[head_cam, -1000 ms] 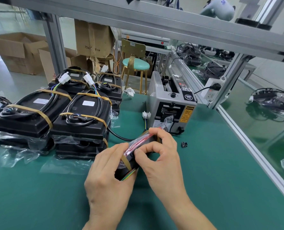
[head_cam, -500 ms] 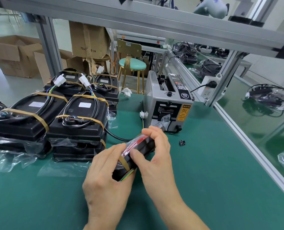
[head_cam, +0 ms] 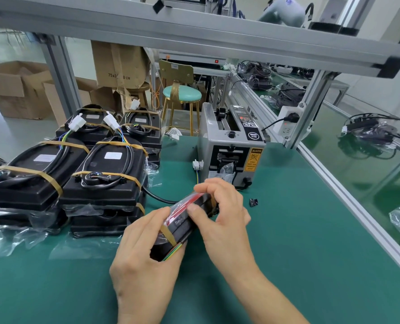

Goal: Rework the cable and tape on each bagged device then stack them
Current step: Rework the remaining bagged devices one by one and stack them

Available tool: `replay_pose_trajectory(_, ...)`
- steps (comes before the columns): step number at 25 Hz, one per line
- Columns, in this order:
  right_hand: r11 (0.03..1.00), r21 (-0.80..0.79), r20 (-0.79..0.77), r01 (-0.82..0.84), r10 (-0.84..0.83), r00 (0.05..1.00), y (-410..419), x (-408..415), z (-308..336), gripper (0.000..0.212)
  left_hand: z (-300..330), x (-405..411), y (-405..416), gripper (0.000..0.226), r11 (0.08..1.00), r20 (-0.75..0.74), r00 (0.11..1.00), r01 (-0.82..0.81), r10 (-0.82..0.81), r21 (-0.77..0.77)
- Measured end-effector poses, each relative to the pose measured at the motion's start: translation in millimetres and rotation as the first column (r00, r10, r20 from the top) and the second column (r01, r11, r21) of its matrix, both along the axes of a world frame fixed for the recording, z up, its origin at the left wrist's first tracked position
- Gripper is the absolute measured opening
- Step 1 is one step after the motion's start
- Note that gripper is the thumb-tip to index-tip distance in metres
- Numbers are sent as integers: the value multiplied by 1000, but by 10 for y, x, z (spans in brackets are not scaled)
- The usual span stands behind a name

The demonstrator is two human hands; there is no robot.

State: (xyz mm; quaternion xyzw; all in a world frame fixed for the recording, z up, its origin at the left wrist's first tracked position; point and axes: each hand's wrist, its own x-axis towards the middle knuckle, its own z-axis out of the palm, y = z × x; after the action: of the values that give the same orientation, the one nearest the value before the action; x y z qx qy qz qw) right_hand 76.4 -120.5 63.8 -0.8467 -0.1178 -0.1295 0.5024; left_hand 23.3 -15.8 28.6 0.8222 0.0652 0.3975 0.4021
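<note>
I held the bagged device (head_cam: 182, 226) on edge at six o'clock, left hand (head_cam: 145, 256) gripping its near end, right hand (head_cam: 220, 213) pinching the top, probably to reach its tape (head_cam: 168, 235), the finished stacks (head_cam: 100, 183) at ten o'clock.

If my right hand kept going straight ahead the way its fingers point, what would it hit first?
The right hand already grips the bagged device, so that comes first. Past it, the fingers point up and left toward the black cable and the stacked devices, though depth is hard to judge.

A factory assembly line: green-matted workbench (head_cam: 287, 253), aluminium frame (head_cam: 194, 26), tape dispenser machine (head_cam: 231, 146), cardboard boxes (head_cam: 14, 90).
</note>
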Motion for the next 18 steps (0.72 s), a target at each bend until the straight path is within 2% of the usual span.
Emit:
replay_pose_trajectory(3,997,64,-17,29,-28,999,-210,125,6,28,21,-37,60,60,994,-26,998,48,-51,-97)
replay_pose_trajectory(5,983,107,-110,-150,161,981,-475,207,44,40,32,-71,167,67,981,-54,995,76,-87,-181)
replay_pose_trajectory(7,936,57,-206,-347,352,913,-694,259,33,61,60,-117,284,69,977,-92,989,101,-120,-185)
replay_pose_trajectory(9,907,107,-269,-408,422,866,-785,320,-22,69,109,-151,392,72,980,-157,977,123,-147,-157)
replay_pose_trajectory(11,888,231,-296,-397,453,841,-796,427,-65,63,209,-142,486,72,973,-242,949,165,-201,-161)
replay_pose_trajectory(12,882,258,-300,-395,462,835,-781,485,-70,53,271,-135,506,66,979,-259,945,179,-200,-102)
replay_pose_trajectory(14,877,290,-288,-382,461,840,-739,602,-75,26,421,-111,466,44,962,-315,948,133,-53,237)
replay_pose_trajectory(15,874,312,-278,-373,459,843,-718,643,-74,19,511,-82,385,52,917,-328,941,59,81,395)
replay_pose_trajectory(16,868,333,-269,-368,461,846,-699,670,-70,17,581,-36,286,64,863,-352,929,78,119,499)
replay_pose_trajectory(18,854,368,-255,-367,472,844,-691,711,-61,16,653,92,68,73,767,-398,914,202,75,609)
